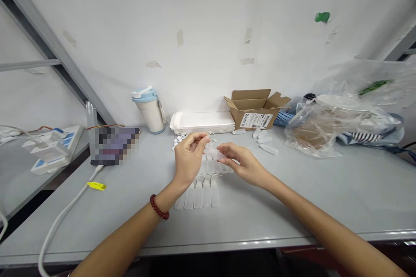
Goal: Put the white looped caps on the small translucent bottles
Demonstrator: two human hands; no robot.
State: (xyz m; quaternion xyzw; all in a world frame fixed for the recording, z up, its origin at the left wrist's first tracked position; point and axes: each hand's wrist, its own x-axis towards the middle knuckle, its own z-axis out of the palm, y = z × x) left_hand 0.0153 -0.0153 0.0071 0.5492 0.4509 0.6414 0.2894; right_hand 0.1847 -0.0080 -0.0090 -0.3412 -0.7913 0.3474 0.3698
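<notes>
In front of me, above the grey table, a small translucent plastic squeeze bottle [215, 153] is held tilted between my two hands. My right hand [243, 163] has its thumb and fingers closed on the bottle's body from the right. At the other end, the fingers of my left hand [189, 159] are pinched together; the small part between them is too hidden to name. Below my hands stands or lies a front row of similar bottles [198, 195] with thin curved tips. Another row of bottles [211, 166] is partly covered by my hands. Small white caps [177, 140] lie behind my left hand.
Several loose bottles [268, 149] lie right of centre, by an open cardboard box [258, 120]. A stack of flat white trays [204, 121] and a tumbler [149, 112] stand by the wall. Right is a clear plastic bag [325, 127]; left, a cable [66, 212] and a power strip [73, 140].
</notes>
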